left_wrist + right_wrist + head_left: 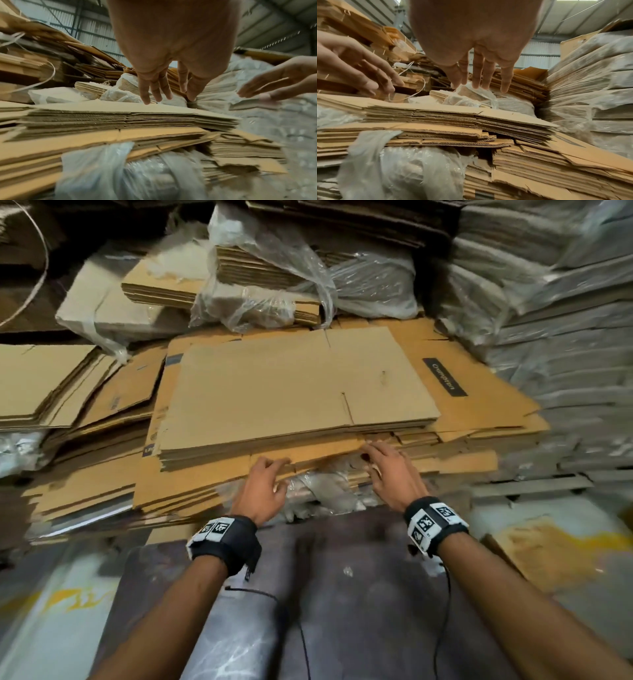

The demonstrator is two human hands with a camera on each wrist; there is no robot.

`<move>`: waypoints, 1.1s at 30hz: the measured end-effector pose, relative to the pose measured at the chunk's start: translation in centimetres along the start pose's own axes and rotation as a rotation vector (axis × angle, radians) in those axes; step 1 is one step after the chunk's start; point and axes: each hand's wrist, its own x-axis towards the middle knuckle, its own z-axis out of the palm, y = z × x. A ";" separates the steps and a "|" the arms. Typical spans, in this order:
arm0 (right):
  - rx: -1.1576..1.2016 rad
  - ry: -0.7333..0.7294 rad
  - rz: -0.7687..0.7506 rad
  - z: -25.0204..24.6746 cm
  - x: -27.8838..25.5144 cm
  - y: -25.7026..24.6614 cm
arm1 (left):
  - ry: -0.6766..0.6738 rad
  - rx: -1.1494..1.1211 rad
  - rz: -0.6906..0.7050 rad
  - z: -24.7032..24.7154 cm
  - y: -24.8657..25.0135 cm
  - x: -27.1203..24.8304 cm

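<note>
The stack of flattened cardboard [291, 392] is seen at the centre of the frame. The left hand [263, 487] and right hand [390, 474] are held apart at its near edge, fingers straight and unclenched.

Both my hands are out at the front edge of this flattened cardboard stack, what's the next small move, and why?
Probably slide the fingers of the left hand and the right hand under the front edge of the top cardboard bundle and set the thumbs on top. Both hands are open, side by side at that edge, and hold nothing, so no grip exists yet for lifting.
</note>
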 end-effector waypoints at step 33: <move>0.118 0.636 1.367 -5.9 -75.4 -2.1 | -0.838 -0.649 0.435 28.1 38.4 -43.9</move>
